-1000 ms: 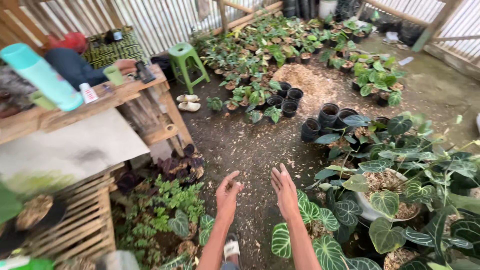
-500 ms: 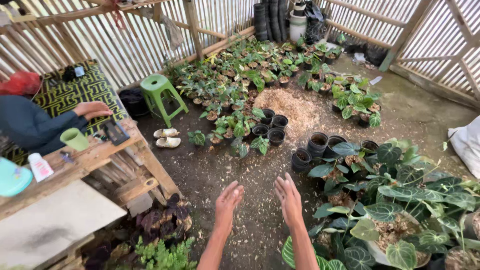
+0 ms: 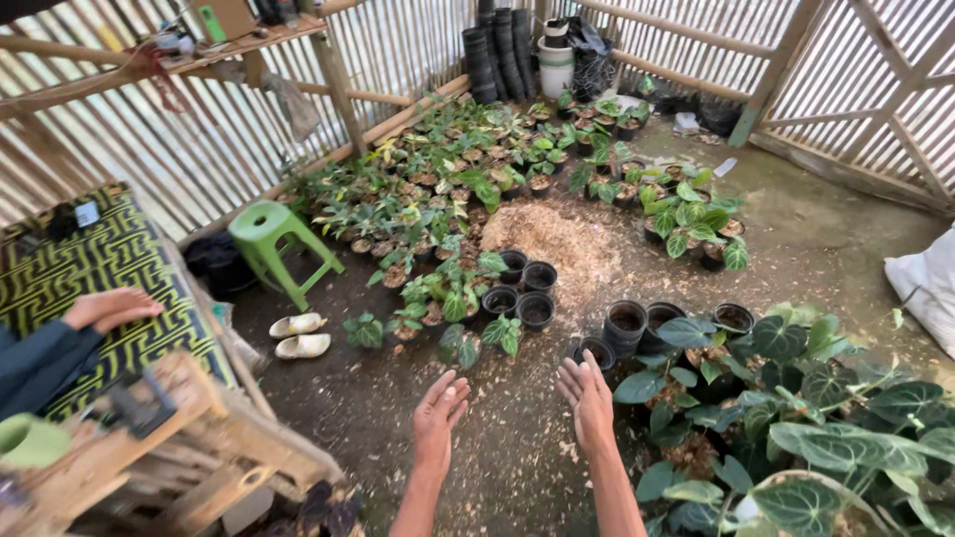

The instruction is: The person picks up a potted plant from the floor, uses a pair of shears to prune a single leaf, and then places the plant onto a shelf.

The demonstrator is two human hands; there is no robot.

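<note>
1. Left hand [image 3: 438,410] open, fingers loose, holding nothing.
2. Right hand [image 3: 587,398] open, empty, held apart from left.
3. Nearest: black pots [image 3: 624,325] just beyond right hand, on dirt floor [image 3: 398,398].

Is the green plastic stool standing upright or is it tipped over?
Upright. The green stool stands on its legs on the dirt floor, seat on top and level, beside the pale slippers.
</note>
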